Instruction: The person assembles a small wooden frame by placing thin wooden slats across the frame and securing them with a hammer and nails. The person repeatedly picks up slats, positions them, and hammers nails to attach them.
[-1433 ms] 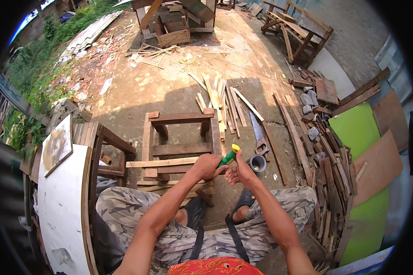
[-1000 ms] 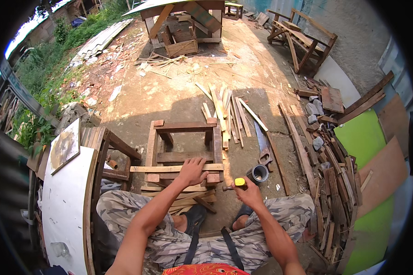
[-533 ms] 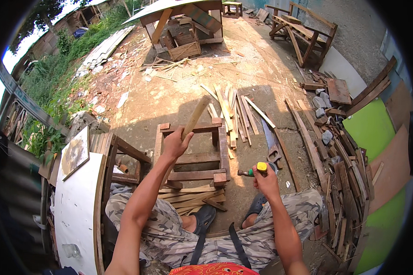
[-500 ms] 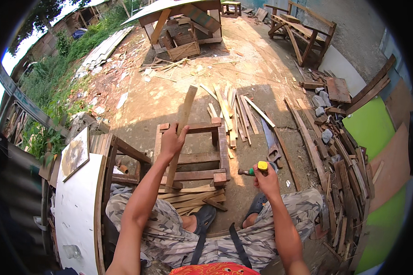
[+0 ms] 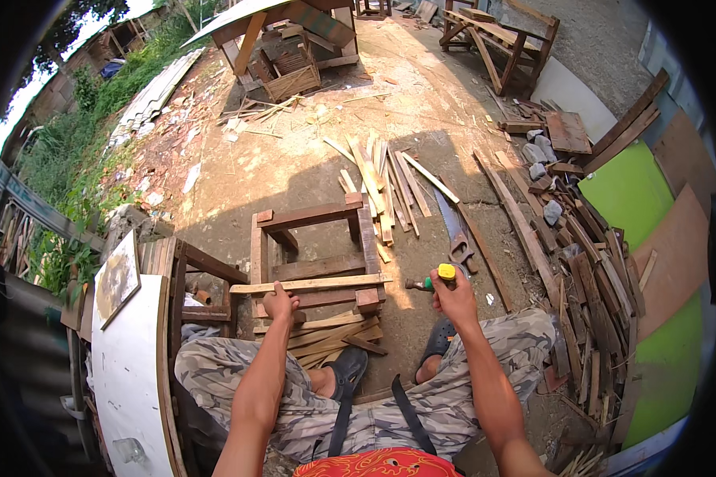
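Note:
My left hand (image 5: 280,304) is closed on a pale wooden slat (image 5: 334,282), which lies level across the near end of a brown wooden stool frame (image 5: 306,215). The slat's ends stick out past both sides of the frame. In my right hand (image 5: 457,300), to the right of the frame, is a hammer with a yellow and green handle (image 5: 446,272). Its dark head points left, above the ground. Under the frame's near end lies a stack of thin slats (image 5: 334,338), between my feet and the frame.
Beyond the frame's right side lie loose pale slats (image 5: 386,187) and a handsaw (image 5: 456,234). Scrap wood (image 5: 593,318) is heaped at the right by green boards (image 5: 632,191). A white-topped table (image 5: 131,366) stands at my left. Farther off are a bench (image 5: 501,44) and a roofed wooden structure (image 5: 294,40).
My left hand has swung the slat from upright to level and brought it down across the near end of the frame. My right hand still holds the hammer. The view has shifted slightly.

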A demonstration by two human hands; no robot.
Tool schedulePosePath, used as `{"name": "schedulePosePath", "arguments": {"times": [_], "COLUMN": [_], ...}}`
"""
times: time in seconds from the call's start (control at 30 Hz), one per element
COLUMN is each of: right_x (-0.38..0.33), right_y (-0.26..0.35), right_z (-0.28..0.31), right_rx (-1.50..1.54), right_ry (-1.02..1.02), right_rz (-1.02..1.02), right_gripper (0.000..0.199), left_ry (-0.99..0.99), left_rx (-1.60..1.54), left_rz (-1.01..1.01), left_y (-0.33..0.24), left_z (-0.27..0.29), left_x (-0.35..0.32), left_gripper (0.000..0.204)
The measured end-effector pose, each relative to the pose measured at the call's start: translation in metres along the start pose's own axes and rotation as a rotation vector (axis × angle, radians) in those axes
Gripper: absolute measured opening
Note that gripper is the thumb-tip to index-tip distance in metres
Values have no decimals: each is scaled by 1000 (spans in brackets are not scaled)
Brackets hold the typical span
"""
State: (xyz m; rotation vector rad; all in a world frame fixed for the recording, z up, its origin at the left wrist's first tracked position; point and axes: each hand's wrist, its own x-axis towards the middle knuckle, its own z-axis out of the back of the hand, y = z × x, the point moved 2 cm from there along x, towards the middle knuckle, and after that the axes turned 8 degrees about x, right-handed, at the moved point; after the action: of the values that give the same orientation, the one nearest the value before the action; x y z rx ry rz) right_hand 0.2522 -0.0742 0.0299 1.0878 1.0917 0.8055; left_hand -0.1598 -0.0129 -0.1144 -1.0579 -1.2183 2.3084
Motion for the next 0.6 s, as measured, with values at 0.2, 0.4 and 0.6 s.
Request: {"name": "schedulePosePath", "arguments": {"times": [0.2,0.4,0.6], "right_x": [-2,-4,-5], "right_y": [-4,-12,-26], "right_z": [-2,-1,0], "right_rx": [24,-45,-129], "right_ry": [20,44,63], "right_rz": [-18,-3,-39], "right_gripper": [37,37,36], "left_ry": [-87,56,366], "left_rx": [538,867,1228], "left_rz": [-249,-443,-543], "left_y": [5,93,166], "left_z": [27,-12,-59], "left_x": [-18,-71,-85], "left_gripper": [65,57,53]}}
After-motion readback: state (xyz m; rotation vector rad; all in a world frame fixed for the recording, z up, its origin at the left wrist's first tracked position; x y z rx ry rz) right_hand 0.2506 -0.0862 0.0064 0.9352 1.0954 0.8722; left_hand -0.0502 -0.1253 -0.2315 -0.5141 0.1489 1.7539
